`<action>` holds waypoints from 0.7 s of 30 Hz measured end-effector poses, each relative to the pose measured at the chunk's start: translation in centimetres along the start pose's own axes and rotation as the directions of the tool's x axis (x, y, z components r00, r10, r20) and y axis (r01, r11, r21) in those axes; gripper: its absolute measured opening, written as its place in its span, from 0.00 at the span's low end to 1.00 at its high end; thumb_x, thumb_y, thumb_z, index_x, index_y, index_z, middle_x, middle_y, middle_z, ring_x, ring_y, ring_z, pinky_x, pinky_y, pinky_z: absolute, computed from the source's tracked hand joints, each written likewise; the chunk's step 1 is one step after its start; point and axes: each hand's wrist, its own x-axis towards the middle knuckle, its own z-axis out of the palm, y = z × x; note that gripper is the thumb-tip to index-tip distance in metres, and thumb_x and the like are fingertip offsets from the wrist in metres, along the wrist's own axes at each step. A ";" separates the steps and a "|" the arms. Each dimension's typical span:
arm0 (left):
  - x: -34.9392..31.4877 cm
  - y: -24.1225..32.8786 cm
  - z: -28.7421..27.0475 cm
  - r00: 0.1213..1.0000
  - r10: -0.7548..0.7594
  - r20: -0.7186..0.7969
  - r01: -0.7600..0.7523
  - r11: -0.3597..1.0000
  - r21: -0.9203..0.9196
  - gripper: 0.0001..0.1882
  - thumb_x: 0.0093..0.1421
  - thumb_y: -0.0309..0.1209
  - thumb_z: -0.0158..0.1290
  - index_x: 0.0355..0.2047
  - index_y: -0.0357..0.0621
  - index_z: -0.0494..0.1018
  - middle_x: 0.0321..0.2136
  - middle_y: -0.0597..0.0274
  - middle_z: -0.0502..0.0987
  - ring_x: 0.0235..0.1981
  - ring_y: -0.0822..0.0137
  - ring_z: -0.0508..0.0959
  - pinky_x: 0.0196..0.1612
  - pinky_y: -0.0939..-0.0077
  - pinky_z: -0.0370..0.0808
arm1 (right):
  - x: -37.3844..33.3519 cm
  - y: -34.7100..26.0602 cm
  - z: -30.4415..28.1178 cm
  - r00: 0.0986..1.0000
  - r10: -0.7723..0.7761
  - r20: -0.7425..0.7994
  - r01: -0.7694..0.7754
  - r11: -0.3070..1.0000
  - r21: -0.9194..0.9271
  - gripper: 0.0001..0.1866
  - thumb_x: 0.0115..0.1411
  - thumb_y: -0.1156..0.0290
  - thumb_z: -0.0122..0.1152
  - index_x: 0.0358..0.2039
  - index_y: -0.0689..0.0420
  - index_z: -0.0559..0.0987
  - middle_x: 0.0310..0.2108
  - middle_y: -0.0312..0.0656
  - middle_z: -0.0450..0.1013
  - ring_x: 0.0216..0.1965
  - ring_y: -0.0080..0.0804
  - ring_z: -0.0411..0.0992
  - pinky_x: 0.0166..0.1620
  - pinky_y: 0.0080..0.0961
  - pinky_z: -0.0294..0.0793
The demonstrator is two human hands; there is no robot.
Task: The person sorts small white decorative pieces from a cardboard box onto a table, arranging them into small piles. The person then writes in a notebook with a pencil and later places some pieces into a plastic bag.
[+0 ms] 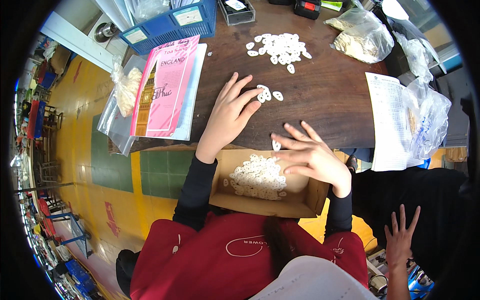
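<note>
My left hand (227, 117) is over the dark wooden table with its fingers stretched out. Its index fingertip touches a small group of white oval pieces with holes (266, 95), and a single white oval piece (278, 96) lies just right of them. At the table's front edge my right hand (315, 157) spreads its fingers, with a fingertip beside or on one white piece (276, 145). Below that edge a cardboard box (305, 200) contains a heap of the same pieces (257, 177). Farther back on the table lies another loose pile (285, 47).
A pink booklet (167, 95) and a bagged pale material (129, 90) lie at left, below a blue file basket (175, 25). Plastic bags (362, 40) and written sheets (392, 117) occupy the right side. Another person's hand (401, 235) shows at lower right.
</note>
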 end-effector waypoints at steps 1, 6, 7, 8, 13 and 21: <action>0.0 0.0 0.1 1.000 -0.012 -0.001 0.012 1.000 -0.024 0.18 0.72 0.42 0.53 0.56 0.49 0.79 0.66 0.52 0.70 0.73 0.44 0.59 0.71 0.52 0.60 | 0.0 0.1 -0.1 0.999 -0.048 0.009 0.047 0.991 0.122 0.26 0.58 0.53 0.69 0.58 0.42 0.83 0.70 0.39 0.68 0.74 0.47 0.59 0.74 0.58 0.50; 0.1 -0.4 -0.4 0.998 -0.060 -0.022 0.055 0.982 -0.181 0.18 0.74 0.39 0.50 0.57 0.46 0.78 0.67 0.55 0.70 0.75 0.47 0.57 0.72 0.53 0.59 | 3.3 1.8 -0.5 0.978 -0.030 -0.207 0.101 0.934 0.344 0.28 0.63 0.55 0.66 0.63 0.48 0.79 0.70 0.42 0.67 0.73 0.48 0.60 0.75 0.52 0.53; 0.1 -0.4 -0.5 0.997 -0.069 -0.031 0.062 0.978 -0.201 0.17 0.75 0.39 0.50 0.57 0.45 0.78 0.67 0.55 0.70 0.75 0.48 0.57 0.72 0.54 0.59 | 4.3 2.3 -0.6 0.961 0.007 -0.277 0.048 0.981 0.189 0.29 0.64 0.54 0.64 0.65 0.48 0.77 0.70 0.41 0.66 0.73 0.47 0.60 0.75 0.51 0.53; 0.1 -0.5 -0.6 0.996 -0.080 -0.044 0.068 0.972 -0.225 0.17 0.75 0.38 0.49 0.57 0.45 0.78 0.67 0.54 0.70 0.75 0.48 0.58 0.72 0.54 0.59 | 5.4 2.7 -0.4 0.949 0.028 -0.313 -0.019 0.999 0.029 0.30 0.66 0.54 0.63 0.66 0.49 0.74 0.71 0.38 0.66 0.72 0.43 0.61 0.74 0.48 0.56; 0.2 -0.6 -0.8 0.989 -0.104 -0.104 0.068 0.953 -0.297 0.17 0.75 0.39 0.50 0.54 0.43 0.79 0.64 0.50 0.72 0.72 0.44 0.62 0.70 0.54 0.63 | 5.8 2.3 0.2 0.951 0.132 -0.280 -0.175 0.975 -0.135 0.30 0.66 0.55 0.61 0.65 0.52 0.74 0.70 0.38 0.67 0.72 0.39 0.62 0.74 0.43 0.58; 0.3 -0.6 -0.8 0.990 -0.093 -0.109 0.045 0.922 -0.384 0.17 0.76 0.39 0.48 0.53 0.42 0.79 0.62 0.52 0.74 0.71 0.46 0.65 0.68 0.57 0.65 | 0.7 0.2 -0.1 1.000 -0.009 0.030 0.003 0.979 0.206 0.27 0.67 0.54 0.60 0.64 0.50 0.77 0.69 0.40 0.67 0.72 0.43 0.62 0.75 0.54 0.54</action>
